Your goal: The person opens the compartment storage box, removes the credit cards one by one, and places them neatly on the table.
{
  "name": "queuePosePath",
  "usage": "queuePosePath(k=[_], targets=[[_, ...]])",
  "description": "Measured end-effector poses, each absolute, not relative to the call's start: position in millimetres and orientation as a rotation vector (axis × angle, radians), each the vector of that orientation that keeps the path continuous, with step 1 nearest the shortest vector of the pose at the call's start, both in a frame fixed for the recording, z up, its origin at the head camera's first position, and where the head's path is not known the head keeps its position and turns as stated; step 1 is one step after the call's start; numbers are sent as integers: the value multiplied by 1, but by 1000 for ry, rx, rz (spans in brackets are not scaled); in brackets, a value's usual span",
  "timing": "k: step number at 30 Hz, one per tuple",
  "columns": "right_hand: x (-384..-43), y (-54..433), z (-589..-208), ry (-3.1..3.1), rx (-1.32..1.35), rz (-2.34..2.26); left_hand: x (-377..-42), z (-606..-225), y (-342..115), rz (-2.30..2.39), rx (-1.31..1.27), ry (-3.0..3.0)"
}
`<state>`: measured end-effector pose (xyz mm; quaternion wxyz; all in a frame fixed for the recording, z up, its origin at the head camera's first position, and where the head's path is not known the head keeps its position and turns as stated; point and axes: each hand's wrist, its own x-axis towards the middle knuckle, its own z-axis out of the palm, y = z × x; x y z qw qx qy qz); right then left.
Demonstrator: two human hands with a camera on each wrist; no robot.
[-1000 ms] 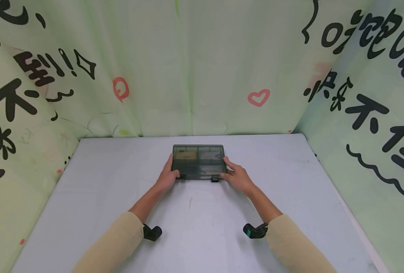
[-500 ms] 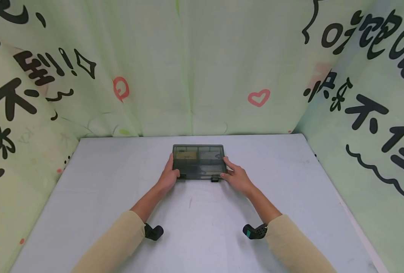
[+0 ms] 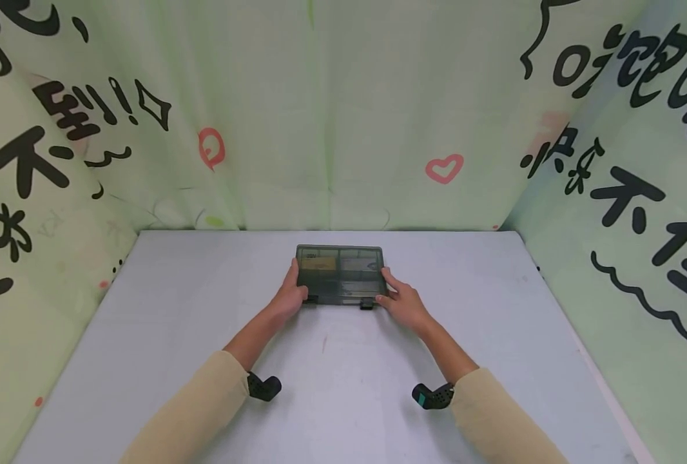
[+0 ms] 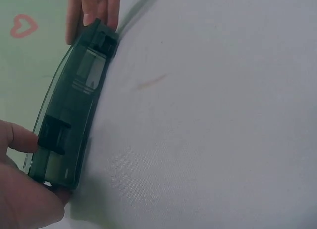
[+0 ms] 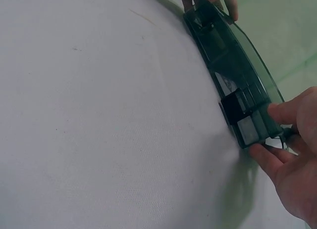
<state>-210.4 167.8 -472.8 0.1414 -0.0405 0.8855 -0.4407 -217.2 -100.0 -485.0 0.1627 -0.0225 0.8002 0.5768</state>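
A dark translucent storage box (image 3: 340,283) with inner compartments lies flat near the middle of the table's far half. Through its lid show a tan piece at the left and pale contents at the right. My left hand (image 3: 288,299) grips its left end, thumb beside the left front latch (image 4: 54,135). On the opposite end my right hand (image 3: 404,303) holds the right side, thumb on top and fingers low along the edge. The right front latch (image 3: 366,304) juts out past the front edge. Part of the fingers is hidden behind the box.
A white-covered table (image 3: 332,399) spreads under the box and both forearms. Pale green curtains (image 3: 332,116) with black lettering and red doodles enclose it at the back and sides. A black camera (image 3: 264,386) sits on the left wrist, another camera (image 3: 433,396) on the right.
The head view has tilted slightly, shifting the curtain marks. Both hands keep hold of the box in about the same place; the left forearm has shifted slightly.
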Motion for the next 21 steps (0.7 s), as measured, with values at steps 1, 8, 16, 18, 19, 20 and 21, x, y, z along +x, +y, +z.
queuePosePath(k=[1,8,16,18,19,20,21], targets=[[-211,168,-473,2554,-114,-1275,-217,-486,-101,1625,-47,2295],[-212,167,-472,2531,-108,-1307,-217,-484,-106,1694,-116,2146],[-211,166,-473,2519,-95,-1322,-219,-484,-104,1695,-168,2114],[-210,166,-473,2518,-92,-1326,-219,-485,-102,1711,-180,2120],[-210,166,-472,2514,-90,-1329,-219,-485,-101,1720,-186,2126],[-210,166,-472,2513,-90,-1331,-219,-484,-100,1730,-192,2129],[-210,166,-472,2513,-92,-1331,-219,-484,-99,1735,-200,2134]])
